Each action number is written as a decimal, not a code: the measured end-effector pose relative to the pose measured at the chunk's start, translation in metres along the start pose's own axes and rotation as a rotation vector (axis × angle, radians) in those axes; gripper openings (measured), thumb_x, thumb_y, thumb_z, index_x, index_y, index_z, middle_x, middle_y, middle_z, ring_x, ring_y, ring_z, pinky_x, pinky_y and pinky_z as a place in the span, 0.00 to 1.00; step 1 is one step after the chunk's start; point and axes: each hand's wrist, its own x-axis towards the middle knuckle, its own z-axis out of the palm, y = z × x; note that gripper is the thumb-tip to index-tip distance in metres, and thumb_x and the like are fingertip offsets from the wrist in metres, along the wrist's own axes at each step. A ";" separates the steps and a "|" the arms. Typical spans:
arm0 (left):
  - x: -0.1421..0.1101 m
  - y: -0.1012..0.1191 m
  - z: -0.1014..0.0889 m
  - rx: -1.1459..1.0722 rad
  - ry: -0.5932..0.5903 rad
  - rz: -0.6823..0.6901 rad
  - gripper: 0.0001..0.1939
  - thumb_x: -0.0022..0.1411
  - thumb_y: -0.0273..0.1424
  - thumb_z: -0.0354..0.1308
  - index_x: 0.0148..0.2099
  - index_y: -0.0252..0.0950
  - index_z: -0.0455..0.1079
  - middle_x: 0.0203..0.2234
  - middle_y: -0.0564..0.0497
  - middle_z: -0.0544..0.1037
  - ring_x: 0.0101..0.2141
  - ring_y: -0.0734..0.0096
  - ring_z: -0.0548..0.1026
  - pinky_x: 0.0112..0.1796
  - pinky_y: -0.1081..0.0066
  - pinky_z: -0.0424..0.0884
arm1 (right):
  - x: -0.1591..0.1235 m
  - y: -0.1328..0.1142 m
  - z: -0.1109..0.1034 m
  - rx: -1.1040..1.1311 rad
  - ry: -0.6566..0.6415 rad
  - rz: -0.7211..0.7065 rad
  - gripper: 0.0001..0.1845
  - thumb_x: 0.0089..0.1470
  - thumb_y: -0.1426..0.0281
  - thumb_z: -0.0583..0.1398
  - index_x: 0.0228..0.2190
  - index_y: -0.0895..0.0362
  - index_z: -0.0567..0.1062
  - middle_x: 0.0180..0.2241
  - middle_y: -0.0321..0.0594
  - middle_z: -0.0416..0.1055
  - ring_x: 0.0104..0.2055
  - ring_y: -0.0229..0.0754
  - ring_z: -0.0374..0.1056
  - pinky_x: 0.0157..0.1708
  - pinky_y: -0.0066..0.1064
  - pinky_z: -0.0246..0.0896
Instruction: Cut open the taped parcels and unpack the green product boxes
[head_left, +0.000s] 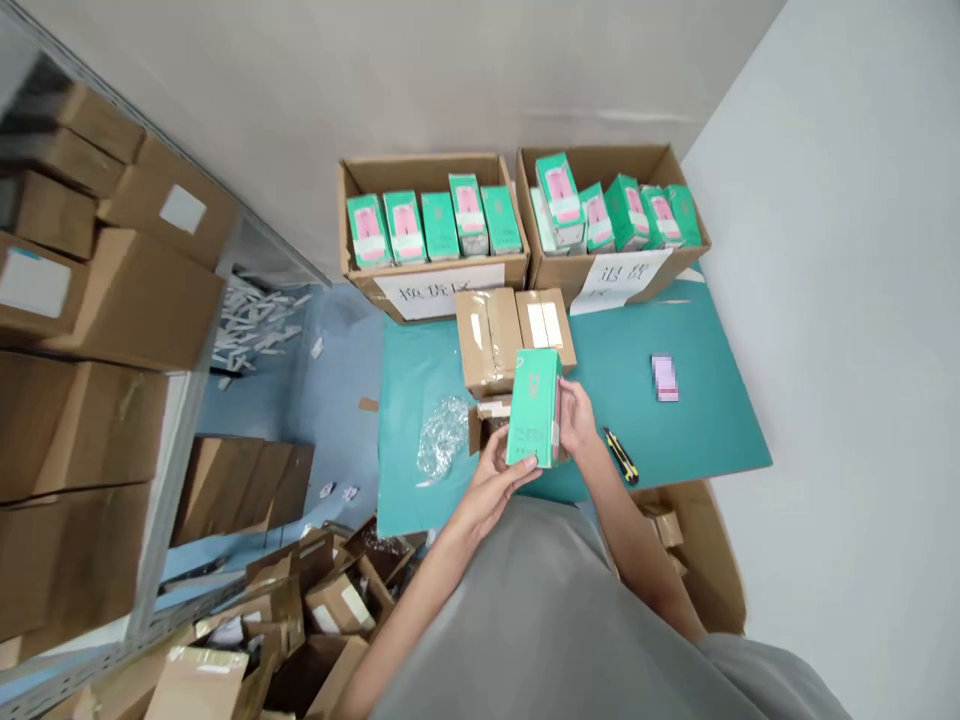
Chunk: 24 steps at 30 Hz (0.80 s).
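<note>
A green product box (533, 405) with a pink side panel is held tilted above the teal table between both hands. My left hand (493, 482) grips its lower left corner, the thumb lying along the bottom edge. My right hand (576, 415) is closed on the right side, over the pink panel. Partly hidden behind the green box is an open small carton (475, 428). Two taped brown cartons (487, 340) stand just beyond it. Crumpled clear bubble wrap (444, 437) lies to the left. A yellow-and-black box cutter (621, 457) rests near my right forearm.
Two large cartons with handwritten paper signs, left (439, 282) and right (622, 270), hold several green boxes at the table's back. A small pinkish card (664, 378) lies on the table (705, 430). Shelves of brown cartons (135, 300) stand left; discarded cartons (300, 610) pile below.
</note>
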 end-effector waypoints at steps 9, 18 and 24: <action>0.063 0.044 -0.008 0.091 0.135 0.186 0.47 0.46 0.42 0.87 0.64 0.47 0.70 0.49 0.50 0.85 0.50 0.60 0.85 0.55 0.62 0.81 | -0.010 0.011 -0.003 -0.237 -0.214 -0.075 0.42 0.59 0.46 0.74 0.70 0.42 0.76 0.64 0.45 0.81 0.59 0.55 0.83 0.56 0.51 0.83; 0.124 0.070 -0.001 0.220 0.135 0.269 0.41 0.52 0.43 0.85 0.64 0.48 0.71 0.56 0.47 0.84 0.58 0.54 0.83 0.61 0.59 0.78 | 0.041 -0.001 0.014 -0.299 -0.120 -0.217 0.43 0.54 0.44 0.77 0.66 0.45 0.82 0.68 0.42 0.77 0.70 0.63 0.75 0.73 0.62 0.68; 0.176 0.105 0.044 0.315 0.103 0.422 0.36 0.55 0.43 0.83 0.62 0.48 0.73 0.66 0.43 0.78 0.67 0.47 0.76 0.56 0.59 0.80 | 0.086 -0.046 0.021 -0.353 -0.002 -0.371 0.45 0.58 0.42 0.74 0.69 0.48 0.79 0.70 0.44 0.76 0.72 0.63 0.73 0.76 0.60 0.65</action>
